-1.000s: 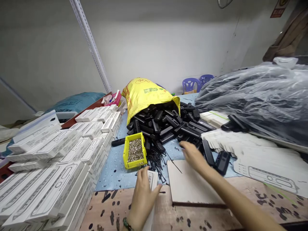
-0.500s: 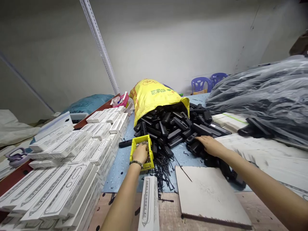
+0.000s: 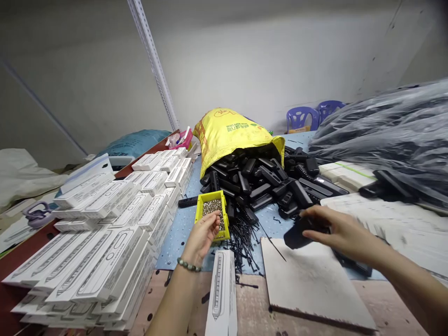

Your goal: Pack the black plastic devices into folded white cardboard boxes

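Observation:
My left hand (image 3: 206, 232) is at the near edge of a yellow bin (image 3: 227, 228) of small metal screws (image 3: 212, 206). Its fingertips are pinched together, and whatever they hold is too small to make out. Over a white board (image 3: 315, 284), my right hand (image 3: 331, 228) grips a black plastic casing (image 3: 297, 234), tilted and partly covered by the fingers. Behind both hands, black casings (image 3: 261, 191) spill in a heap from a yellow sack (image 3: 238, 135). Thin black rods (image 3: 243, 238) lie in a bunch between the bin and the board.
Stacks of white printed boxes (image 3: 101, 261) fill the left side. One white box (image 3: 221, 294) lies in front of the bin. Black items in clear plastic (image 3: 392, 126) are piled at right, and purple chairs (image 3: 301, 117) stand behind.
My left hand has drawn back out of the screws toward me, fingers pinched. My right hand has lifted a black casing off the heap and brought it over the white board.

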`<act>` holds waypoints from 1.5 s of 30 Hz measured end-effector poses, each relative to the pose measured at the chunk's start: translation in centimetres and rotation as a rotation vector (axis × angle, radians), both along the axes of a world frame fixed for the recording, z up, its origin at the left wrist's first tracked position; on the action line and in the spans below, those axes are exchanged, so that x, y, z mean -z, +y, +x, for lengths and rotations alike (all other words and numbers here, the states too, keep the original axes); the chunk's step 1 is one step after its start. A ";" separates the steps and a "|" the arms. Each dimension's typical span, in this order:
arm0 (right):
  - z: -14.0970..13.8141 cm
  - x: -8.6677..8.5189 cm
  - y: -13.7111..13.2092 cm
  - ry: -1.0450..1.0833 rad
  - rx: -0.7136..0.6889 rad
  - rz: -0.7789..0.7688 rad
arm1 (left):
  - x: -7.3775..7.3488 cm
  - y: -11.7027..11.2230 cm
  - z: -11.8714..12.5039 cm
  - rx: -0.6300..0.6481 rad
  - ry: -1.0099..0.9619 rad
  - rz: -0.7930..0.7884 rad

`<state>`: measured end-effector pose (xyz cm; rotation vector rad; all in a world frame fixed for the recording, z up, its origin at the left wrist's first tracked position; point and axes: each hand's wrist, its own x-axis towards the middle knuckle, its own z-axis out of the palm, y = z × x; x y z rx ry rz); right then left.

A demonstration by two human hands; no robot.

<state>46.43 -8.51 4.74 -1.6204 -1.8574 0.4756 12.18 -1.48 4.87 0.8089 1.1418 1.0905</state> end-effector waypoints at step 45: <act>-5.8 3.9 -4.1 0.749 0.015 0.296 | -0.3 -3.0 3.0 0.034 0.662 0.286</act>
